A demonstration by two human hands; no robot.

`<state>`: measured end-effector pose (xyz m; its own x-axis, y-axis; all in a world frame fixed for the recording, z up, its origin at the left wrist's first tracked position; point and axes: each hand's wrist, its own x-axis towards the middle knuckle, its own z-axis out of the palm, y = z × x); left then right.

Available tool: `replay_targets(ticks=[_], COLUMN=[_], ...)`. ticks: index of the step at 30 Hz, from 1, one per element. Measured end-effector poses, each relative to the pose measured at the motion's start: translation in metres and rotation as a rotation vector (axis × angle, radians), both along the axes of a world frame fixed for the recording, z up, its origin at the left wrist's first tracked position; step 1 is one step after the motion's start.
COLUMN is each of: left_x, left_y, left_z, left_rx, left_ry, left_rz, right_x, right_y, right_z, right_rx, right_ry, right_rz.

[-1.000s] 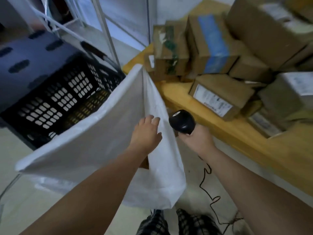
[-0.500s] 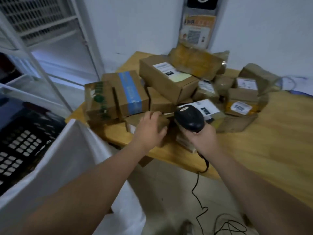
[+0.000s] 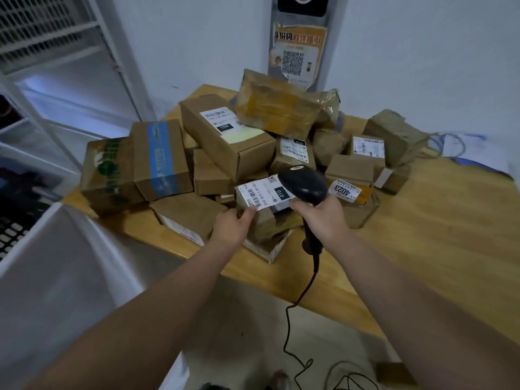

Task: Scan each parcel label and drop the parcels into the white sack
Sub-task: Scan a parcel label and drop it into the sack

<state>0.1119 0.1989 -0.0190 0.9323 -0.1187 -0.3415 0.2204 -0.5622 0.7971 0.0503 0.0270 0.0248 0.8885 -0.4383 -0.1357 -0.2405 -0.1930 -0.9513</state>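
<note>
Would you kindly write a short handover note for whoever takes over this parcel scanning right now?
Left hand: grips the near end of the small parcel labelled 010, at the front of the pile, label up.
Right hand: holds the black scanner, its head over the far end of that label.
White sack: lower left, beside the wooden table.
Done: this parcel is picked out; I cannot tell whether it has been scanned.
Left: scan it, drop it into the sack, then work through the other parcels heaped on the table.
</note>
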Motion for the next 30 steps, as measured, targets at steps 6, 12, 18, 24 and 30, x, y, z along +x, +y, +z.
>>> replay_targets(ticks=[6, 12, 18, 24, 30], left_x=[-0.01, -0.037, -0.026, -0.002, 0.001], left_y=[-0.002, 0.004, 0.029, 0.031, 0.006], left_z=[0.003, 0.018, 0.041, 0.07, 0.064], left_rx=[-0.151, -0.497, -0.524, -0.458, -0.628], left_ry=[0.034, 0.059, -0.097, -0.134, -0.019], left_rz=[0.082, 0.07, -0.079, -0.299, -0.172], right_x=[0.002, -0.025, -0.048, -0.046, -0.046], right_y=[-0.001, 0.02, 0.016, 0.011, 0.023], right_z=[-0.01, -0.015, -0.012, 0.023, 0.022], right_rx=[0.035, 0.11, 0.133, 0.32, 0.315], right_ry=[0.034, -0.17, -0.223, -0.261, -0.247], right_rz=[-0.061, -0.207, -0.152, -0.068, -0.171])
